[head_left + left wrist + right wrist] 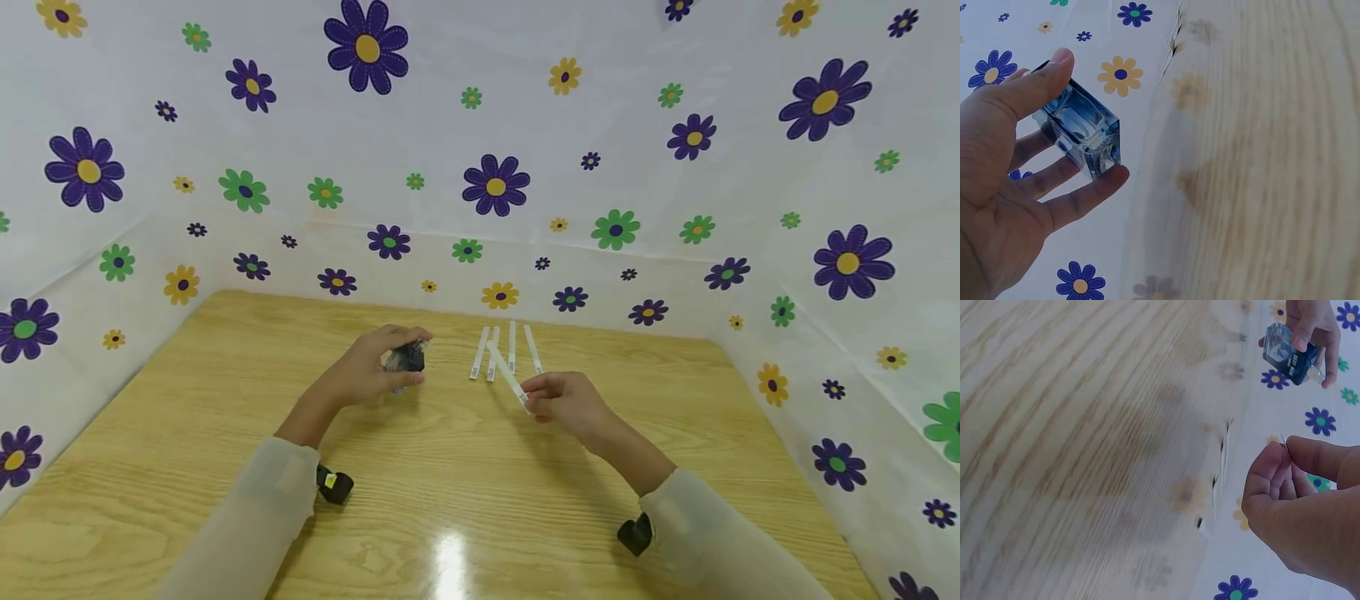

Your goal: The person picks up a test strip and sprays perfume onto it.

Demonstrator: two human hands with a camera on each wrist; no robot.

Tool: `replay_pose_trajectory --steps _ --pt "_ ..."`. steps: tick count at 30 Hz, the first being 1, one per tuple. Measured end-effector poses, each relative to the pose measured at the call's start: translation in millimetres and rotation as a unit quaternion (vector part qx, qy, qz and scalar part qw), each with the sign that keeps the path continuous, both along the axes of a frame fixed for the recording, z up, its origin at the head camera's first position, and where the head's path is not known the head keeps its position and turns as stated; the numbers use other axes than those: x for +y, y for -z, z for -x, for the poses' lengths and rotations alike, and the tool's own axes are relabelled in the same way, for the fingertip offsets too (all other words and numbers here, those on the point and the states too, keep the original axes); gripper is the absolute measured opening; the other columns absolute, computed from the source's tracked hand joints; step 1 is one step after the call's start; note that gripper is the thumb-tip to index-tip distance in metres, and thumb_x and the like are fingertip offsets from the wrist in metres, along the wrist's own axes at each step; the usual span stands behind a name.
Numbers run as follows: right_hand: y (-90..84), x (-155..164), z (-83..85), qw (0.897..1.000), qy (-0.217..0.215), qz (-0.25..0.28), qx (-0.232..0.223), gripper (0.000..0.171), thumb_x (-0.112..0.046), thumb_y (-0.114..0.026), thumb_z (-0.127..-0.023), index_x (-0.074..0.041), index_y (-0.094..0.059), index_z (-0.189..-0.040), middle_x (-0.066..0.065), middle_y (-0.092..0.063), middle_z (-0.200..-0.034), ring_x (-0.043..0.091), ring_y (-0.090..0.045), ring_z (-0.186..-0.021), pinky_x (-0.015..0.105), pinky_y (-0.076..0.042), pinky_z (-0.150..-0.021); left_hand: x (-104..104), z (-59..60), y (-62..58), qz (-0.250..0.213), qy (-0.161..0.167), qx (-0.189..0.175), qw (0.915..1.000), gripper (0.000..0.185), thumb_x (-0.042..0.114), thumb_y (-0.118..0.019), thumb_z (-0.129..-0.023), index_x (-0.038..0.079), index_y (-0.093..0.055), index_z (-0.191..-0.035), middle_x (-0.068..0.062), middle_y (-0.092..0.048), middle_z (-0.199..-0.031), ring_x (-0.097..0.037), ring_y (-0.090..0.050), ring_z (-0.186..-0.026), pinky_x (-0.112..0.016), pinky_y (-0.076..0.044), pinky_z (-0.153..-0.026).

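My left hand (363,367) grips a small blue glass bottle (410,357), held tilted above the table. In the left wrist view the bottle (1088,128) shows thick clear corners, with the thumb on one side and fingers on the other. White lettering and a pale neck appear on the bottle (1291,356) in the right wrist view. Between thumb and fingers, my right hand (573,404) pinches a narrow white paper strip (507,375) by its printed end. That strip slants up and left; in the right wrist view only its thin edge shows.
Several similar white paper strips (480,353) lie side by side towards the back of the wooden table (450,467). Flower-printed white sheeting (427,150) stands behind the table and along both sides. Small black devices are worn at both wrists.
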State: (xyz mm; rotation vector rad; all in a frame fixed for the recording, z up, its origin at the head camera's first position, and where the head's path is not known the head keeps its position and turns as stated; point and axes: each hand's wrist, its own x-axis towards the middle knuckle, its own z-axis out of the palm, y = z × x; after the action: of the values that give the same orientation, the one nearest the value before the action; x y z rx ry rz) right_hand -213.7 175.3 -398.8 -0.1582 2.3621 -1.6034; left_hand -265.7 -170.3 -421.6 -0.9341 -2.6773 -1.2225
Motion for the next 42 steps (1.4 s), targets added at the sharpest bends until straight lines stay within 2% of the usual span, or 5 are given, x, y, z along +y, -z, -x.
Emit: replay_pose_trajectory --steps 10,17,20,29,42 --pt "3.1 24.0 9.6 0.999 0.038 0.005 -0.007 0.027 0.003 -0.061 -0.100 0.008 -0.065 -0.126 0.017 -0.069 -0.110 0.020 -0.067 -0.097 0.040 -0.058 -0.090 5.5 14.8 0.6 0.020 -0.005 -0.040 0.9990 0.062 0.024 -0.080 -0.091 0.030 -0.055 -0.148 -0.006 -0.054 -0.147 -0.031 -0.054 -0.128 -0.055 -0.050 -0.100" --pt "-0.4 41.7 15.9 0.998 0.058 0.007 -0.013 0.031 -0.001 -0.061 -0.102 0.008 -0.062 -0.131 0.012 -0.067 -0.107 0.032 -0.065 -0.107 0.035 -0.057 -0.090 4.7 20.0 4.3 0.025 -0.018 -0.071 0.9970 0.062 0.025 -0.081 -0.091 0.033 -0.054 -0.147 -0.003 -0.054 -0.148 -0.036 -0.058 -0.124 -0.053 -0.053 -0.096" --pt "-2.2 50.8 19.4 0.998 0.067 0.013 -0.017 0.033 -0.003 -0.060 -0.103 0.008 -0.059 -0.134 0.011 -0.065 -0.107 0.031 -0.064 -0.107 0.035 -0.056 -0.092 5.5 22.8 4.9 0.020 -0.020 -0.078 0.9965 0.063 0.024 -0.082 -0.090 0.031 -0.054 -0.146 -0.002 -0.053 -0.149 -0.037 -0.058 -0.126 -0.051 -0.054 -0.096" --pt "2.0 71.4 31.9 0.993 0.105 0.035 -0.037 0.039 -0.003 -0.058 -0.104 0.010 -0.054 -0.140 0.015 -0.065 -0.116 0.023 -0.065 -0.103 0.031 -0.056 -0.090 10.8 27.6 5.0 -0.009 -0.014 -0.097 0.9951 0.067 0.024 -0.083 -0.089 0.022 -0.054 -0.149 -0.004 -0.051 -0.151 -0.039 -0.055 -0.129 -0.048 -0.053 -0.099" --pt "12.3 82.1 43.3 0.986 0.141 0.060 -0.065 0.045 0.000 -0.059 -0.101 0.010 -0.048 -0.144 0.013 -0.062 -0.111 0.015 -0.061 -0.087 0.026 -0.054 -0.079 14.4 33.9 13.2 -0.064 -0.029 -0.115 0.9909 0.062 0.020 -0.085 -0.086 0.025 -0.060 -0.143 -0.006 -0.056 -0.145 -0.039 -0.057 -0.129 -0.043 -0.056 -0.094"
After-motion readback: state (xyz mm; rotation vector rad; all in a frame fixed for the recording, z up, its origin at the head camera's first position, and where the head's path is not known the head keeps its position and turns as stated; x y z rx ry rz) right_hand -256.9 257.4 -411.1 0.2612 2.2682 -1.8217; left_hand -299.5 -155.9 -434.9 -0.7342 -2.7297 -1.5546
